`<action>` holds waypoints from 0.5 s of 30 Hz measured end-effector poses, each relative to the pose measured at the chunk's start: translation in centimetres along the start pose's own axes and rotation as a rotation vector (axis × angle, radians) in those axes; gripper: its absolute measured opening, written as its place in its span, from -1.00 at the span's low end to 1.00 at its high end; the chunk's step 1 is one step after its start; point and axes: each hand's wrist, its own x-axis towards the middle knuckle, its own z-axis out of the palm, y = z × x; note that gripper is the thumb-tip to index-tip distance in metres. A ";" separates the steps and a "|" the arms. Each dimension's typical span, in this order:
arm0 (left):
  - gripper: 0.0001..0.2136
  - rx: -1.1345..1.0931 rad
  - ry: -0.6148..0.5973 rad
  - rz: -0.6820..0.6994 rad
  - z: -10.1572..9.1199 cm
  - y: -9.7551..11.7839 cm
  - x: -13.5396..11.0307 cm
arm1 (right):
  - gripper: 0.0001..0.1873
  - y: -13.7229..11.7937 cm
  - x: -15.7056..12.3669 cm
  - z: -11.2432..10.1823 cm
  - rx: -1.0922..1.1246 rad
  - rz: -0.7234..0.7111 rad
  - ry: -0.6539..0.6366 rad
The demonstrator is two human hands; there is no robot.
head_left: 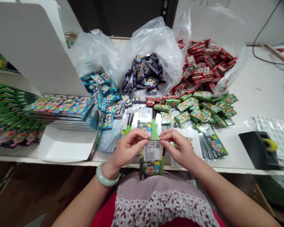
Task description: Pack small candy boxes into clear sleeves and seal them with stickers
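Observation:
My left hand (127,148) and my right hand (178,148) both pinch the top edge of a small printed packet (152,156) held upright over my lap at the table's front edge. The packet shows a white label and a colourful lower part. A pale green bangle (106,179) circles my left wrist. Just beyond my fingers lie more flat packets (145,121) and clear sleeves (213,145).
Open plastic bags hold small boxes: blue (101,85), purple (144,74) and red (203,66); loose green boxes (203,110) lie to the right. Stacks of printed cards (61,107) and a white carton (33,50) stand left. A black tape dispenser (260,149) sits right.

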 end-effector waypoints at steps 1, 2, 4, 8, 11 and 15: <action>-0.93 0.010 0.017 0.003 0.0 -0.1 0.0 | -0.96 -0.2 0.1 0.1 0.012 -0.012 0.009; -0.92 0.024 0.029 0.012 0.1 -0.2 0.0 | -0.96 -0.2 0.2 0.2 0.029 -0.009 0.013; -0.92 0.059 0.026 0.044 0.0 -0.5 0.0 | -0.95 0.1 0.5 -0.4 0.106 0.040 -0.012; -0.93 0.118 0.015 0.076 -0.4 -1.1 0.5 | -0.81 3.6 0.7 -4.7 0.185 0.269 0.010; -0.95 0.133 0.034 0.077 -0.5 -1.4 0.9 | -0.82 7.4 0.3 -8.6 -0.212 0.428 0.190; -0.97 0.158 0.048 0.084 -0.2 -1.4 1.1 | -0.88 10.1 -0.5 -10.1 -0.459 0.473 0.119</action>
